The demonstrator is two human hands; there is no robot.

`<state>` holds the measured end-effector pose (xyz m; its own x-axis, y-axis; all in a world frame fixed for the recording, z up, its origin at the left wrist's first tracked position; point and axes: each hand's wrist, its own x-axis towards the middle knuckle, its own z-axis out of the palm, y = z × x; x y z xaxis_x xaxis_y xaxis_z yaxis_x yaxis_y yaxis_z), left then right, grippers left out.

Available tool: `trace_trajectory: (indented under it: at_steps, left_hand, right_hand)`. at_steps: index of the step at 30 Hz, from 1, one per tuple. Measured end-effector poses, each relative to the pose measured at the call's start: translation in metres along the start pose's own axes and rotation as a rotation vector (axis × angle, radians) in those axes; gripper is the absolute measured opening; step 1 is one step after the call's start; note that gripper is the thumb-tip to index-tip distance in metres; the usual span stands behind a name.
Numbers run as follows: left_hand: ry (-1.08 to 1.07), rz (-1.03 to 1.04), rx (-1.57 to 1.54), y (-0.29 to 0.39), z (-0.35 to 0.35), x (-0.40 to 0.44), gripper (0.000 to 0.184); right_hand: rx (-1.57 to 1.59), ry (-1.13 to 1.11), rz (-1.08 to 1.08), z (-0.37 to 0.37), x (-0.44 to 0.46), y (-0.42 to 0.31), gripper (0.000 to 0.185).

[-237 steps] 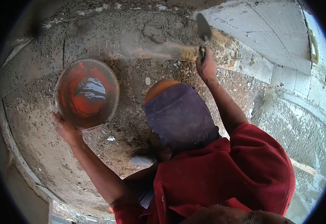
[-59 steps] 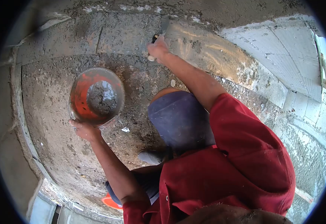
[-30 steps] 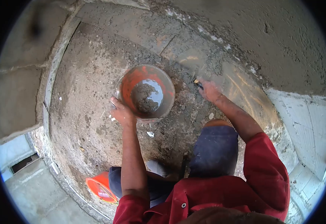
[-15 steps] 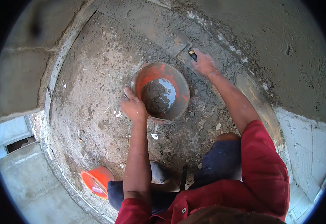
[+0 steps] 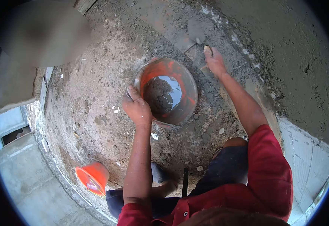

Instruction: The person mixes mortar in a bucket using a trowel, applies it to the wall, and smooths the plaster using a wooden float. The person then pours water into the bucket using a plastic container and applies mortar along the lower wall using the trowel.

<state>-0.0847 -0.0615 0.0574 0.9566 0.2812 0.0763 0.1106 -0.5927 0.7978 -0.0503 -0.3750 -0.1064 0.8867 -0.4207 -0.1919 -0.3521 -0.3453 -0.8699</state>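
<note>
My left hand [image 5: 137,108] is closed on the left rim of a round bucket [image 5: 189,109], which is orange inside and smeared with grey. Wet grey mortar [image 5: 160,94] and some water lie in its bottom. To the upper right of the bucket, my right hand [image 5: 215,62] is wrapped round the handle of a trowel [image 5: 197,32]. The trowel's grey blade points up and away over a mortar-covered board strip [image 5: 164,28], and its outline partly blends with the mortar.
A bright orange bucket [image 5: 96,174] leans on the ground at the lower left, near my leg. Wet grey plaster [image 5: 277,45] covers the surface at the upper right. White blocks [image 5: 303,165] stand at the right. A blurred round spot hides the upper left.
Since the earliest frame, mortar has appeared in the held bucket, and the view has swung left, bringing the bright orange bucket into sight. My right hand with the trowel is now closer to the held bucket.
</note>
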Motion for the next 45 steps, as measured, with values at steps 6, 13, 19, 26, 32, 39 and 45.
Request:
trace_trajectory:
  at_steps: [6, 13, 19, 26, 32, 39, 45]
  left_hand:
    - [0.024, 0.004, 0.088, -0.002, -0.003, 0.003, 0.050]
    - [0.007, 0.010, 0.120, -0.004, -0.001, 0.008, 0.052]
    - [0.014, 0.005, 0.061, -0.008, 0.001, 0.009, 0.051]
    - [0.014, -0.035, 0.119, -0.013, 0.001, 0.010, 0.053]
    - [0.016, -0.049, 0.030, -0.012, -0.002, 0.012, 0.051]
    - [0.030, -0.008, 0.011, -0.007, 0.004, 0.008, 0.050]
    - [-0.001, -0.063, 0.064, 0.001, -0.002, 0.006, 0.050]
  right_hand:
    - [-0.342, -0.214, -0.248, 0.012, 0.005, -0.025, 0.048]
    - [0.034, 0.058, 0.149, 0.057, 0.028, -0.035, 0.054]
    - [-0.292, -0.179, -0.070, 0.084, 0.055, -0.060, 0.053]
    - [0.415, 0.220, 0.412, 0.086, 0.094, -0.061, 0.041]
    - [1.173, 0.116, 0.405, 0.081, 0.033, -0.125, 0.018]
    - [0.313, -0.090, 0.319, 0.128, 0.170, -0.132, 0.042]
    - [0.503, 0.240, 0.496, 0.093, 0.162, -0.111, 0.035]
